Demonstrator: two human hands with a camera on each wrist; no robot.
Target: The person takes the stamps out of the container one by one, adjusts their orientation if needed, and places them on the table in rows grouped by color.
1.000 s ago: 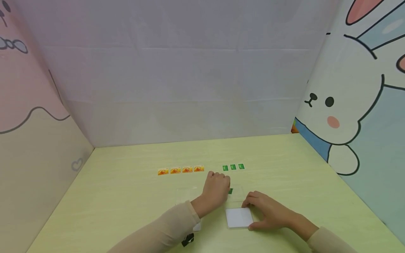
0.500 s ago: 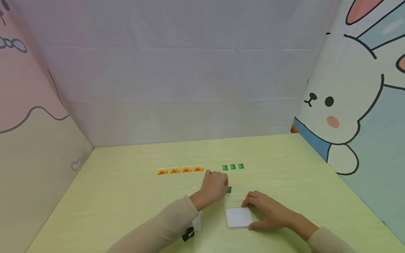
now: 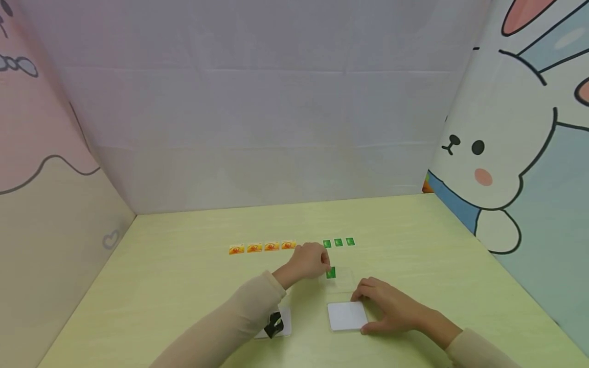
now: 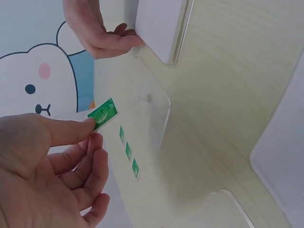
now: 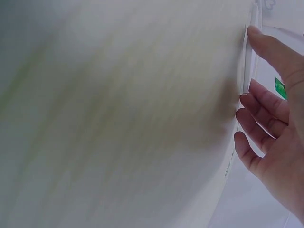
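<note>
My left hand (image 3: 309,260) pinches a small green sticker (image 4: 103,114) between thumb and forefinger, printed side showing, above the table. My other fingers curl loosely below it in the left wrist view. Close under the sticker lies a clear plastic lid (image 4: 154,104). My right hand (image 3: 391,309) holds a flat white box (image 3: 347,316) at its right side, thumb at the near corner and fingers at the far one. In the right wrist view, only the box's thin edge shows between thumb and fingertips.
Three green stickers (image 3: 338,242) lie in a row behind the lid, with several orange stickers (image 3: 271,246) to their left. A second white box (image 3: 286,323) is partly hidden by my left sleeve. Another clear lid (image 4: 225,209) shows in the left wrist view. Cloth walls surround the table.
My left hand has shifted slightly left and away from me. The green sticker has come out from behind the fingers and shows more fully. My right hand and its box stay put.
</note>
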